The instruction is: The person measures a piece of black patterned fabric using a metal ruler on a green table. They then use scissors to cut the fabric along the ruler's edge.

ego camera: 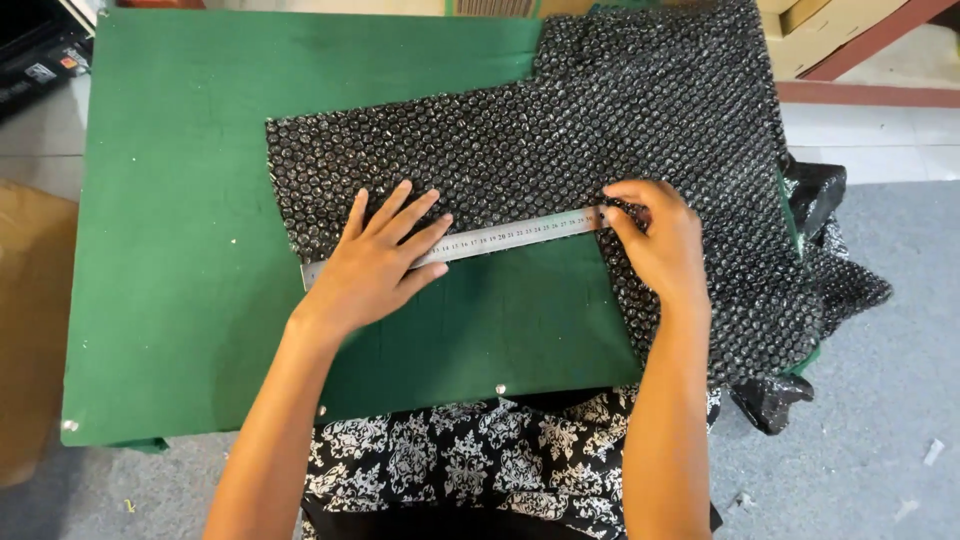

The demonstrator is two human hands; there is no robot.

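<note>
A sheet of black bubble wrap (560, 130) lies across the far and right parts of a green counter (180, 220), its right side spilling over the counter's edge toward the grey floor (880, 400). A steel ruler (500, 238) lies along the wrap's near edge, running from left to right with a slight upward tilt.

The left hand (375, 265) rests flat on the ruler's left part, fingers spread and pressing down, the fingertips reaching onto the wrap. It grips nothing. The right hand (655, 235) sits at the ruler's right end, fingers curled; it seems to pinch the ruler's tip against the wrap, though the fingertips are hidden, so I cannot tell for sure what it grasps.

Near the body, a black-and-white patterned garment (470, 465) shows between the forearms. More wrap is bunched beside the counter's right edge. A brown cardboard box (30, 300) stands at the left, just beside the counter, and boxes (820, 30) sit beyond the far right corner.
</note>
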